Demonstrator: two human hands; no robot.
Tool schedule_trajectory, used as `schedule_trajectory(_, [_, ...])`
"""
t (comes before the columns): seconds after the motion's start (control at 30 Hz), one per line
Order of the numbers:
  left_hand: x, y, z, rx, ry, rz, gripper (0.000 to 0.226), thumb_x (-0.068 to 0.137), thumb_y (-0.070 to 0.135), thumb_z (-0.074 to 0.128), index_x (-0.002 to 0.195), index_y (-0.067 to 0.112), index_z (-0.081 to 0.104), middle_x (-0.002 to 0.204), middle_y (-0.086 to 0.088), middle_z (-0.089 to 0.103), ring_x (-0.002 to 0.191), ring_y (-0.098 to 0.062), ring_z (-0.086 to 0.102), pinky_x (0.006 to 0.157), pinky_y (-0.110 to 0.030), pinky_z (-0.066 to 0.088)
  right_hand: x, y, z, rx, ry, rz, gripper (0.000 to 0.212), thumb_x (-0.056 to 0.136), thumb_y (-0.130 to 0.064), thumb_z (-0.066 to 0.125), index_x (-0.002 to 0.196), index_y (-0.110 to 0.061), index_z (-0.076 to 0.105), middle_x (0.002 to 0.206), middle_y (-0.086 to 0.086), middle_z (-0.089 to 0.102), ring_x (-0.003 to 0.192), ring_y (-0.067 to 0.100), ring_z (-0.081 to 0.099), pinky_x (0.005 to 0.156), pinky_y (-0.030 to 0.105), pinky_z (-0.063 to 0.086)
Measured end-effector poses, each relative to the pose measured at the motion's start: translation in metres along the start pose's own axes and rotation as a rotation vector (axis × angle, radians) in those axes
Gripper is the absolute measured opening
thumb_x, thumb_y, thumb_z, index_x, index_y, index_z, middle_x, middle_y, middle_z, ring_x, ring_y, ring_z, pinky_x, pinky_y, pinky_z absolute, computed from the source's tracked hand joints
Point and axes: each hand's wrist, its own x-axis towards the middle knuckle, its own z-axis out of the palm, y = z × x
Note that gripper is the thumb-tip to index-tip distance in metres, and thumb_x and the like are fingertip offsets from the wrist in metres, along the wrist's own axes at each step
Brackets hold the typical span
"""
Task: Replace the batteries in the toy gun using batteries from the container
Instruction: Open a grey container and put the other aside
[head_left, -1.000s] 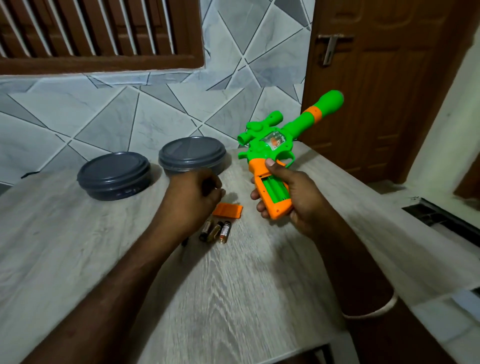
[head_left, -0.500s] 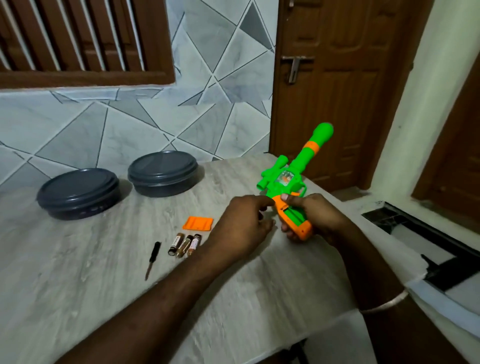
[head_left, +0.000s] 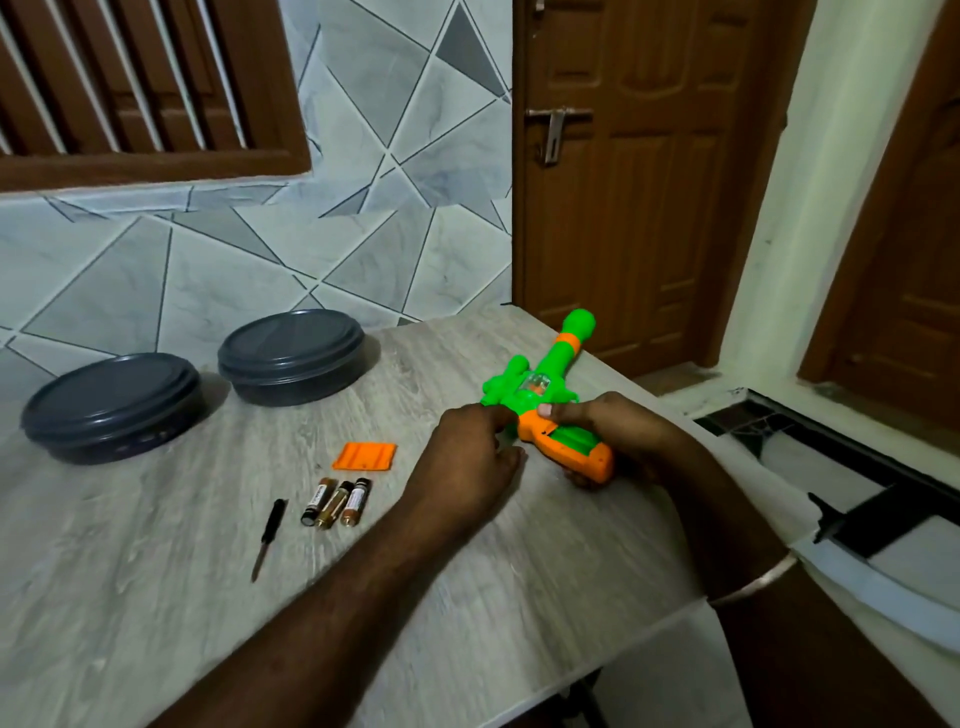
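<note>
Two bare forearms, no sleeves in view, thin pale bangle (head_left: 753, 584) around the right forearm, left hand (head_left: 467, 457) and right hand (head_left: 613, 431) ungloved

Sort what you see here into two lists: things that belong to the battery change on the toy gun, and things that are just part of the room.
Belong to the job:
toy gun
orange battery cover
three loose batteries
screwdriver
two lidded grey containers
left hand
right hand

Just part of the room:
brown door
door latch
window shutters
</note>
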Motion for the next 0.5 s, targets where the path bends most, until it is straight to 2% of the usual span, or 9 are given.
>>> schedule_trajectory(0.07, [0.001, -0.002, 0.001, 0.003, 0.004, -0.008, 0.032, 0.084, 0.031, 0.065, 0.113, 0.021, 0.074, 0.107, -0.008, 0.074, 0.094, -0.024, 0.070, 0.083, -0.040, 0.056, 0.000, -0.003, 0.002, -0.037, 0.023, -0.007, 0.080, 0.059, -0.059, 0.086, 0.115, -0.004, 0.067, 0.104, 0.016, 0.074, 0.093, 0.029, 0.071, 0.092, 0.046, 0.056])
schedule_trajectory(0.13, [0.003, -0.004, 0.001, 0.006, 0.004, -0.011, 0.032, 0.088, 0.028, 0.068, 0.118, 0.021, 0.072, 0.114, -0.008, 0.072, 0.100, -0.024, 0.069, 0.087, -0.039, 0.056, 0.002, -0.005, 0.001, -0.088, 0.065, -0.017, 0.068, 0.070, -0.055, 0.082, 0.113, -0.005, 0.068, 0.107, 0.013, 0.073, 0.095, 0.026, 0.070, 0.092, 0.040, 0.055])
schedule_trajectory(0.2, [0.004, -0.005, 0.002, 0.005, -0.002, -0.022, 0.036, 0.091, 0.027, 0.069, 0.126, 0.020, 0.069, 0.121, -0.008, 0.070, 0.106, -0.024, 0.067, 0.092, -0.038, 0.055, 0.005, -0.005, -0.001, -0.153, 0.100, -0.037, 0.060, 0.072, -0.058, 0.079, 0.101, -0.006, 0.071, 0.098, 0.012, 0.073, 0.089, 0.024, 0.069, 0.084, 0.037, 0.056])
schedule_trajectory(0.23, [0.004, -0.007, 0.003, 0.006, -0.002, -0.026, 0.039, 0.091, 0.027, 0.069, 0.129, 0.020, 0.068, 0.124, -0.008, 0.069, 0.109, -0.023, 0.067, 0.094, -0.037, 0.055, 0.005, -0.006, -0.001, -0.201, 0.118, -0.050, 0.055, 0.073, -0.060, 0.077, 0.091, -0.008, 0.071, 0.090, 0.010, 0.072, 0.083, 0.022, 0.068, 0.075, 0.034, 0.055])
schedule_trajectory(0.3, [0.005, -0.009, 0.004, 0.019, -0.003, -0.033, 0.043, 0.091, 0.029, 0.069, 0.133, 0.021, 0.065, 0.128, -0.006, 0.068, 0.112, -0.022, 0.065, 0.097, -0.036, 0.053, 0.004, -0.007, -0.003, -0.315, 0.157, -0.072, 0.052, 0.078, -0.064, 0.071, 0.072, -0.012, 0.063, 0.073, 0.006, 0.062, 0.070, 0.019, 0.059, 0.058, 0.030, 0.041])
schedule_trajectory(0.37, [0.006, -0.010, 0.005, 0.027, -0.004, -0.039, 0.045, 0.092, 0.030, 0.068, 0.135, 0.021, 0.064, 0.130, -0.005, 0.067, 0.115, -0.021, 0.064, 0.098, -0.036, 0.052, 0.002, -0.008, -0.004, -0.413, 0.190, -0.082, 0.055, 0.081, -0.067, 0.065, 0.066, -0.015, 0.055, 0.067, 0.004, 0.054, 0.068, 0.018, 0.054, 0.055, 0.030, 0.033])
schedule_trajectory(0.5, [0.004, -0.011, 0.005, 0.016, -0.001, -0.053, 0.045, 0.094, 0.029, 0.067, 0.137, 0.019, 0.062, 0.132, -0.006, 0.065, 0.119, -0.021, 0.061, 0.101, -0.037, 0.050, 0.004, -0.002, -0.005, -0.541, 0.219, -0.122, 0.061, 0.081, -0.074, 0.057, 0.063, -0.017, 0.048, 0.065, 0.003, 0.050, 0.068, 0.020, 0.052, 0.056, 0.031, 0.032])
